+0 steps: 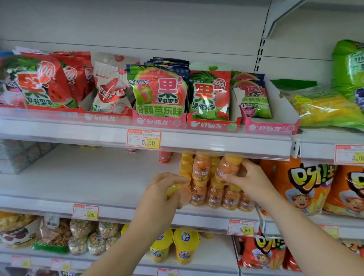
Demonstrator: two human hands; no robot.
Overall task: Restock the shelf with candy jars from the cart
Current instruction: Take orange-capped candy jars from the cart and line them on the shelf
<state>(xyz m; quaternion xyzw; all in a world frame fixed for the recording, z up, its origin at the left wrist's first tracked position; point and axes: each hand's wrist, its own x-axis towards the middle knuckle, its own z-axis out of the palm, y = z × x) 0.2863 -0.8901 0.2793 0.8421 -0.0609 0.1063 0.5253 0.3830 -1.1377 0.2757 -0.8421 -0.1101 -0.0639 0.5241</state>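
Several small clear candy jars with yellow lids and orange candy stand stacked in two layers on the middle shelf (84,182), right of its centre. My right hand (247,181) grips one candy jar (226,168) at the upper layer of the stack, tilted slightly. My left hand (163,193) holds another candy jar (178,192) lying sideways at the stack's left front corner, its yellow lid facing left. The stacked jars (215,195) sit between my two hands. No cart is in view.
Gummy candy bags (158,91) in pink display boxes fill the shelf above. Orange snack bags (304,186) stand right of the jars. A patterned box (10,155) sits at the middle shelf's left end. Yellow cups (184,246) and cereal bags occupy the lower shelf. Price tags line the shelf edges.
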